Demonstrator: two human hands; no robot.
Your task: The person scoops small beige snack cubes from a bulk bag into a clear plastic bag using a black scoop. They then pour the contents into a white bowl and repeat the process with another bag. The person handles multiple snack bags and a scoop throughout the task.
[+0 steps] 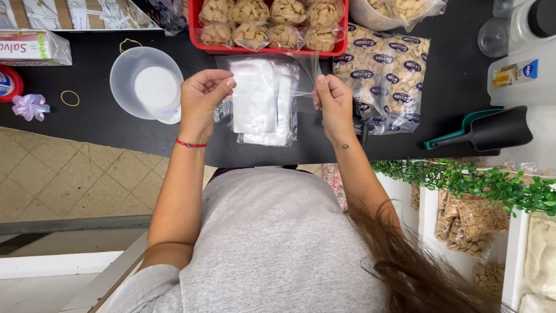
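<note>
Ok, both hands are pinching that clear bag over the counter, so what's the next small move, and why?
Probably pull the two hands a little apart to open the bag's mouth. The left hand and right hand each pinch an upper edge of the clear plastic bag, which looks flat and empty above the stack of bags. Filled snack bags sit in the red tray, and a black scoop lies nearby.

Red tray [197, 35]: eight tied cereal bags [251, 33]. Left of tray: one bucket [146, 84], one rubber band [70, 98], one ribbon bow [30, 107]. Right: two scoops [492, 130].
</note>
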